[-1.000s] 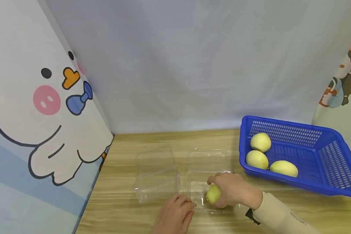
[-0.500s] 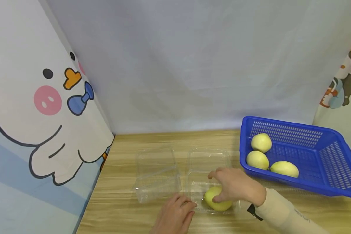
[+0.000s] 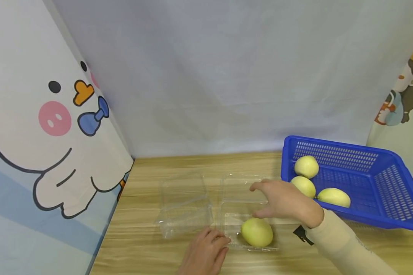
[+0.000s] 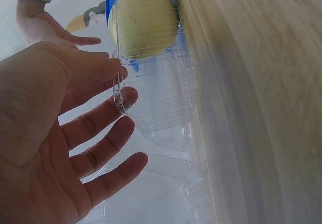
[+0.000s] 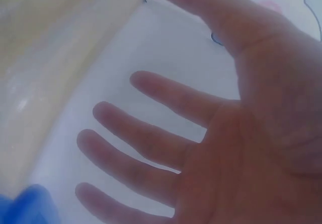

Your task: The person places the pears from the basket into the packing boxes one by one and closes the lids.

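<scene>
A yellow-green round fruit (image 3: 257,232) lies in the front half of an open clear plastic clamshell box (image 3: 226,221) on the wooden table (image 3: 151,244). My right hand (image 3: 269,200) hovers just above and behind the fruit, fingers spread and holding nothing; the right wrist view shows its bare palm (image 5: 201,148). The straight fingers of my left hand (image 3: 211,244) rest against the box's front left rim. In the left wrist view these fingers (image 4: 108,133) touch the clear rim, with the fruit (image 4: 143,20) behind it.
A blue plastic basket (image 3: 382,191) at the right holds three more yellow-green fruits (image 3: 306,167). A second open clear clamshell box (image 3: 184,208) lies left of the first. A cartoon-printed panel (image 3: 55,152) bounds the table's left side and a white cloth the back.
My right hand has let go of the fruit, which now lies in the tray. That hand has lifted up and back toward the basket, fingers spreading. My left hand has stayed put.
</scene>
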`<state>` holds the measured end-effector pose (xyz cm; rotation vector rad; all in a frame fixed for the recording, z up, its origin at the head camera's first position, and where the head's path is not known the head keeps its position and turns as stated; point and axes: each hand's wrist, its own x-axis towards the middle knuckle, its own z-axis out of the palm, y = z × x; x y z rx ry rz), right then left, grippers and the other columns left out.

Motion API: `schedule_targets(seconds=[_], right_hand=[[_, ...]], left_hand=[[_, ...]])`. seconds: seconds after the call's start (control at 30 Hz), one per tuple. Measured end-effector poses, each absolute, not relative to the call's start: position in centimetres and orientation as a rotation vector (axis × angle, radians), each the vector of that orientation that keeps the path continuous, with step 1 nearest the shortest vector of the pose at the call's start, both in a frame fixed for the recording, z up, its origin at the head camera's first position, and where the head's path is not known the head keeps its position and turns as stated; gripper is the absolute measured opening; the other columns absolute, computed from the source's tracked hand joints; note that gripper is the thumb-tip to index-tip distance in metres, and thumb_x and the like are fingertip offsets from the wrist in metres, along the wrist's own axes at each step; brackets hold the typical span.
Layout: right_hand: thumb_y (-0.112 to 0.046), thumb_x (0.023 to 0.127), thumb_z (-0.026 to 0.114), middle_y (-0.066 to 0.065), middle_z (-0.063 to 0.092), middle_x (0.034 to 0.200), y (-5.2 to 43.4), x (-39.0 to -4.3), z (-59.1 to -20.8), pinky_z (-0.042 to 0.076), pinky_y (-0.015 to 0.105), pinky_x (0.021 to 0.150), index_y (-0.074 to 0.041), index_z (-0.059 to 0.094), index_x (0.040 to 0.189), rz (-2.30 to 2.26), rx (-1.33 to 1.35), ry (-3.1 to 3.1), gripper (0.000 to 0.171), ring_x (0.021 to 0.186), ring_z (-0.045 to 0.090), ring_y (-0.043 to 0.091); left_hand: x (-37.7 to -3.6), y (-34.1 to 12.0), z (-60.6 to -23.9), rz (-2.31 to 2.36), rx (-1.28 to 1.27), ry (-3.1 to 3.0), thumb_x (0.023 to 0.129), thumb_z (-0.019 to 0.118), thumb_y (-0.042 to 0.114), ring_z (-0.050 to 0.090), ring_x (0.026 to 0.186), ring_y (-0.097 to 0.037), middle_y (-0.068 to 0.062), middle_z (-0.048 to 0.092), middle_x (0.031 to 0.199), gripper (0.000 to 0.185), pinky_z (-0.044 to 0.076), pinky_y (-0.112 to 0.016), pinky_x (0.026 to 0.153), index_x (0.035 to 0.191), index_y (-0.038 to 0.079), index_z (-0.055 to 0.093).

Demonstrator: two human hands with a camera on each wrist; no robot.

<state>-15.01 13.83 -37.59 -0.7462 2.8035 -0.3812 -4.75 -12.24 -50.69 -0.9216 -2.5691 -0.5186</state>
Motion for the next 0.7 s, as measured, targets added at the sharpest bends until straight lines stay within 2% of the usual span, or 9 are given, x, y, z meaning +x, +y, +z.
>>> schedule_targets(seconds=[0.27, 0.53, 0.7], right_hand=[[-0.053, 0.078, 0.088, 0.008, 0.074, 0.131, 14.5, -15.9, -36.4, 0.061, 0.05, 0.084, -0.018, 0.072, 0.131, -0.386, -0.705, 2.873, 0.066, 0.115, 0.072, 0.031], [-0.051, 0.082, 0.087, 0.01, 0.074, 0.131, 15.7, -17.0, -35.5, 0.061, 0.05, 0.08, -0.014, 0.07, 0.133, -0.434, -0.685, 2.878, 0.066, 0.11, 0.073, 0.032], [-0.048, 0.086, 0.084, 0.015, 0.073, 0.134, 16.9, -17.7, -35.0, 0.06, 0.054, 0.09, -0.008, 0.068, 0.135, -0.503, -0.672, 2.877, 0.065, 0.114, 0.071, 0.034]], left_hand=[[-4.7, -12.3, -50.5, -0.521, -0.93, -2.582, 0.09, 0.084, 0.018, 0.067, 0.095, -0.01, 0.007, 0.076, 0.102, 0.014, 0.058, -0.025, 0.083, 0.103, 0.019, 0.083], [-4.8, -12.3, -50.5, -0.523, -0.928, -2.572, 0.089, 0.083, 0.017, 0.068, 0.095, -0.011, 0.007, 0.076, 0.101, 0.013, 0.059, -0.025, 0.083, 0.103, 0.018, 0.083], [-4.7, -12.4, -50.5, -0.522, -0.927, -2.569, 0.089, 0.084, 0.017, 0.068, 0.096, -0.011, 0.007, 0.077, 0.102, 0.014, 0.06, -0.026, 0.084, 0.103, 0.018, 0.082]])
